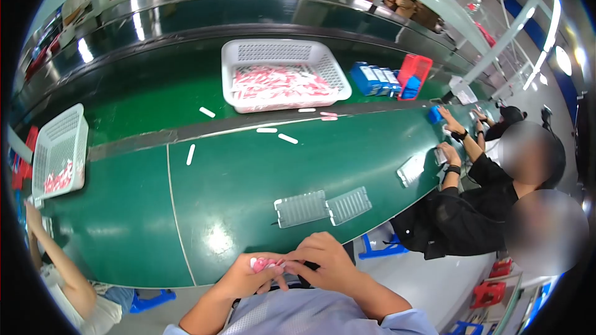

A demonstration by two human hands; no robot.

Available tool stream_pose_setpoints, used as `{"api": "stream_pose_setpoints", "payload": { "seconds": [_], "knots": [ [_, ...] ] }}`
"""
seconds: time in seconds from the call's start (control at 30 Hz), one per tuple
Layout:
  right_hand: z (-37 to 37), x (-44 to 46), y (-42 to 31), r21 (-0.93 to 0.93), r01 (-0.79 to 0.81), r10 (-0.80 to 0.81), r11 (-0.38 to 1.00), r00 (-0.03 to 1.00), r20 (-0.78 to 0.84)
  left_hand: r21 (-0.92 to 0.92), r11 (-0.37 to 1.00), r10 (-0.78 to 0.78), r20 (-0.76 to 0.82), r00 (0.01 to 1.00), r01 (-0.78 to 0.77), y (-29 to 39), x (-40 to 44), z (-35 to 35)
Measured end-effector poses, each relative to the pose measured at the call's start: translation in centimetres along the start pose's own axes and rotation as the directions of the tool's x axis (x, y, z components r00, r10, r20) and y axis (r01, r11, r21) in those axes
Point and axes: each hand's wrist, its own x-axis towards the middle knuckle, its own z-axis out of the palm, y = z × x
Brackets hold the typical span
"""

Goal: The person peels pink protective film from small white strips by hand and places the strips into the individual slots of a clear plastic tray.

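Observation:
My left hand (243,278) is closed around a bunch of small pink-and-white pieces (266,265), held low in front of my body, just off the table's near edge. My right hand (326,263) meets it there, fingers bent and pressed together at the right end of the bunch. What lies between those fingertips is too small to make out. Just beyond my hands, an open clear plastic blister tray lies on the table, its left half (302,209) beside its right half (349,205).
A white basket (230,87) of pink-and-white pieces stands across the green table (236,174). Loose white strips (287,139) lie before it. Blue boxes (375,80) and a red bin (422,65) stand right of it. Another basket (79,142) is left. Co-workers (459,211) sit on both sides.

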Motion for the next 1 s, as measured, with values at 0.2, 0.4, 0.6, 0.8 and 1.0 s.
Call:
{"api": "stream_pose_setpoints", "payload": {
  "seconds": [0.2,0.4,0.6,0.8,1.0],
  "knots": [
    [1.3,0.0,-0.5,0.149,-0.014,0.003,0.989,0.997,0.076,0.020,1.000,-0.007,-0.055,0.998,0.008,-1.6,-2.0,-1.2],
    [1.6,-0.9,0.3,0.321,-0.125,0.127,0.939,0.992,0.015,-0.495,0.867,0.058,-0.005,0.998,-0.053,-4.9,-1.5,-3.1],
    [-1.2,-1.4,4.1,0.642,-0.261,0.429,0.721,0.896,-0.118,-0.529,0.847,0.004,-0.080,0.997,-0.046,-3.5,0.1,-1.4],
    [-2.7,-0.6,7.9,0.625,-0.282,0.395,0.728,0.917,-0.046,-0.504,0.859,0.054,-0.089,0.995,-0.092,-4.7,2.0,0.7],
    [-3.4,-0.1,10.5,0.647,-0.301,0.372,0.701,0.928,0.028,-0.383,0.921,-0.001,-0.194,0.981,-0.075,-3.2,3.3,3.1]
  ]
}}
